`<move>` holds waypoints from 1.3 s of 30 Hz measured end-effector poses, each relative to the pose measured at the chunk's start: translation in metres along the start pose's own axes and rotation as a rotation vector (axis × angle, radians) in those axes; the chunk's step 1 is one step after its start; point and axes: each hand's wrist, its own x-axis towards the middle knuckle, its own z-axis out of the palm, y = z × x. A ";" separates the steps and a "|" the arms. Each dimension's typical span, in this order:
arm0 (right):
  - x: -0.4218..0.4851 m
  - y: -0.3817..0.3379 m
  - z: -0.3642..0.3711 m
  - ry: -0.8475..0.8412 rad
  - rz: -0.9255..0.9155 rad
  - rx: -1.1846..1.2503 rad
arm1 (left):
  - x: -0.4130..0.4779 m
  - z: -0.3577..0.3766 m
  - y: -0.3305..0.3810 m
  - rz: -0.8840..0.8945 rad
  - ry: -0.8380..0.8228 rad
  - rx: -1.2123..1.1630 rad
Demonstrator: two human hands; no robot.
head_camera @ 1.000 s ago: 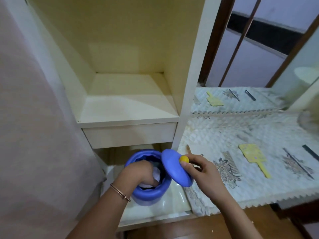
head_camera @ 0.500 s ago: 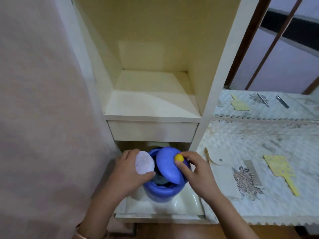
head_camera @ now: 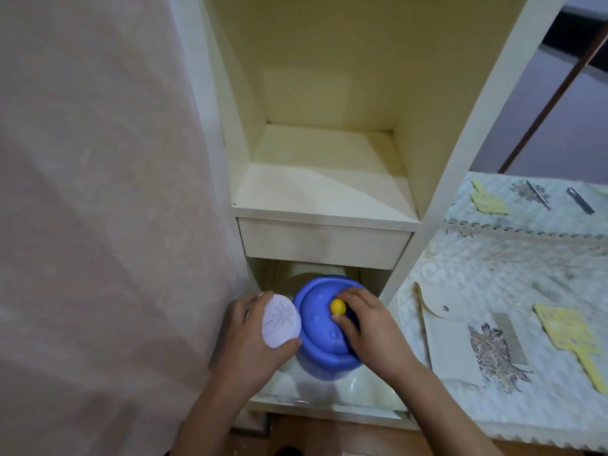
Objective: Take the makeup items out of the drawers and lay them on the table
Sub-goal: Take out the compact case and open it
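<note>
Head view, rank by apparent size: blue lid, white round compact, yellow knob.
1. blue lid: largest, though the right hand covers part.
2. white round compact, held in the left hand: clearly smaller.
3. yellow knob: smallest by far.

Honestly all you see of yourself here is your left hand point(head_camera: 250, 337) and your right hand point(head_camera: 368, 327), both bare, each running into a bare forearm point(head_camera: 437, 399) that goes off the bottom edge. Skin shows the whole way down, and it's too soft to make out nails.
</note>
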 end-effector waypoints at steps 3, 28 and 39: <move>-0.003 -0.002 0.001 0.009 0.029 0.026 | -0.003 -0.003 0.003 0.040 0.003 -0.038; -0.231 0.094 -0.157 0.393 0.665 0.781 | -0.098 0.197 0.176 0.312 -0.871 -0.324; -0.329 0.198 -0.237 0.684 0.827 0.759 | -0.167 0.320 0.251 0.321 -1.206 -0.398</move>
